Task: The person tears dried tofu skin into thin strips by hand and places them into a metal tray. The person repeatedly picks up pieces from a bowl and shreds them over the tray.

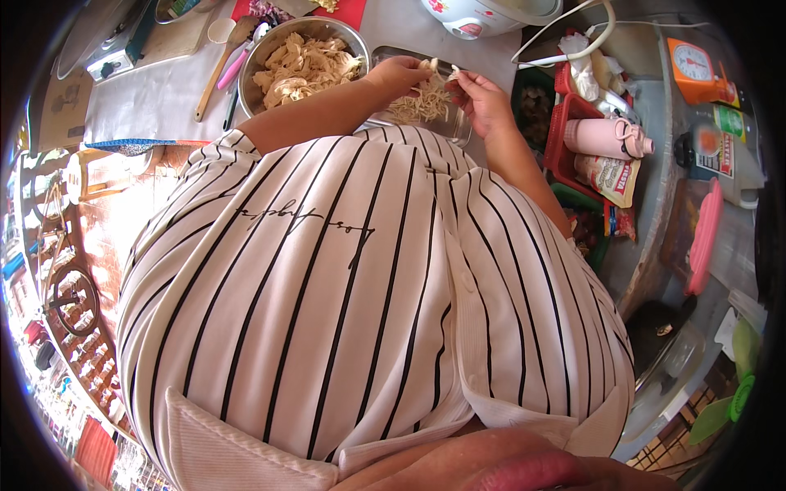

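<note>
My left hand [399, 77] pinches a pale piece of cooked meat [430, 65], apparently chicken, between thumb and fingers. A smaller white shred [454, 72] sits in the fingertips of my right hand [484, 101], a short gap away. Both hands are above a clear rectangular dish [462, 126], where thin meat shreds [424, 105] lie in a loose heap. To the left stands a stainless steel bowl [244, 83] filled with larger torn meat pieces [307, 64]. My left forearm crosses in front of the bowl's near right side.
Left of the bowl lie a wooden spatula [215, 77] and a pink-handled utensil [232, 72]. A white appliance with a flower print [485, 15] stands beyond the dish. At right are a red basket [556, 144], a pink bottle [605, 138] and an orange dial scale [694, 70].
</note>
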The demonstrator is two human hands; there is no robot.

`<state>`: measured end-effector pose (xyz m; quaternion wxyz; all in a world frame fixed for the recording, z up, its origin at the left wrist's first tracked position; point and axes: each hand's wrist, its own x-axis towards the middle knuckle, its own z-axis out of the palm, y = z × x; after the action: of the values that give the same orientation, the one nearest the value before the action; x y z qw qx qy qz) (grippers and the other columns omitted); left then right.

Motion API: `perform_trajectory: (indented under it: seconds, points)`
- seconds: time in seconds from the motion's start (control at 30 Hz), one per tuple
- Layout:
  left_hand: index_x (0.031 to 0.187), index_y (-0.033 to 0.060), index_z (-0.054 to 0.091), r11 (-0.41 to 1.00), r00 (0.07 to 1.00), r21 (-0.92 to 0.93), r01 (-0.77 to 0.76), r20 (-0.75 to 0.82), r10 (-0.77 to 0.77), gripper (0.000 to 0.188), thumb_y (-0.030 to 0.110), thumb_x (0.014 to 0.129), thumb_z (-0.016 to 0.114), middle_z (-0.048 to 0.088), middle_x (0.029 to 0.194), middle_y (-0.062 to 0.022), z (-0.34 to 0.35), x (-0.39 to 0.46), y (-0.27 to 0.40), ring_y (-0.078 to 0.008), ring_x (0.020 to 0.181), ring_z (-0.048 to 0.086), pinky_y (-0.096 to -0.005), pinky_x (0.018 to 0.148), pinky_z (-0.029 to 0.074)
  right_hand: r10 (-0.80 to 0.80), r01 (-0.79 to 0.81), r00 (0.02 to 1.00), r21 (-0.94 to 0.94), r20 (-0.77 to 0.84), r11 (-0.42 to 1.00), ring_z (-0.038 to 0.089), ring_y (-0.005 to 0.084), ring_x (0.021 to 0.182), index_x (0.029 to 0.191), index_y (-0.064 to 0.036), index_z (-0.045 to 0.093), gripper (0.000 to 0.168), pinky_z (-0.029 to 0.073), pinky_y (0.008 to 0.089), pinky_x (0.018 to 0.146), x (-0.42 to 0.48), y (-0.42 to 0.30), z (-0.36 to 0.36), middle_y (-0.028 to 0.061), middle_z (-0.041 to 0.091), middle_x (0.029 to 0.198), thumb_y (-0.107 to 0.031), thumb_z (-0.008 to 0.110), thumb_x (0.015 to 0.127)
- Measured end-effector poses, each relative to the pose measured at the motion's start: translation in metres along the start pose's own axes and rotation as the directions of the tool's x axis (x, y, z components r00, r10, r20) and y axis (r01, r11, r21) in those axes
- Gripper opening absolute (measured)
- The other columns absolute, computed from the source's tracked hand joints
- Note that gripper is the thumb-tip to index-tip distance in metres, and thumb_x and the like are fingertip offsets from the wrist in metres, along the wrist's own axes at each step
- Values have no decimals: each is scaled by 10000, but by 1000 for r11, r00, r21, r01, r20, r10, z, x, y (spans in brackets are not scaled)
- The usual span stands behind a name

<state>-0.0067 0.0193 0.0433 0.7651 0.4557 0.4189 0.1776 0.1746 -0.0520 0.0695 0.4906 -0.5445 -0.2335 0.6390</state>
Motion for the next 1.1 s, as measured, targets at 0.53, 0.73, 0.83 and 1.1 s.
perform_trajectory:
  seconds: [0.53,0.73,0.83,1.1]
  points:
    - [1021,9,594,984,1000,176,-21,-10,23,318,273,843,596,622,915,-53,-1,0,-3,-124,815,590,-251,698,492,38,-29,995,-109,87,994,587,104,743,938,-39,590,177,425,221,616,1,10,15,24,626,824,-201,585,866]
    - [1042,23,590,995,999,96,-27,45,23,319,270,841,609,620,933,-39,0,-5,-1,-114,839,580,-265,738,485,41,-39,999,-123,11,992,588,98,746,932,-51,597,157,421,220,611,3,12,17,22,633,834,-193,583,866]
    - [1040,23,592,979,997,195,-63,62,52,314,261,838,616,625,906,-29,-1,-4,-4,-104,811,577,-257,719,483,23,-20,1000,-175,15,984,584,94,738,920,-55,603,154,415,219,608,4,14,17,20,638,840,-196,595,858]
    - [1008,5,609,973,994,212,-96,63,84,329,271,815,616,638,848,-46,2,-6,-7,-110,749,597,-233,652,492,2,4,1000,-212,29,977,549,82,680,874,-60,606,138,406,219,594,1,14,20,9,613,779,-194,614,844]
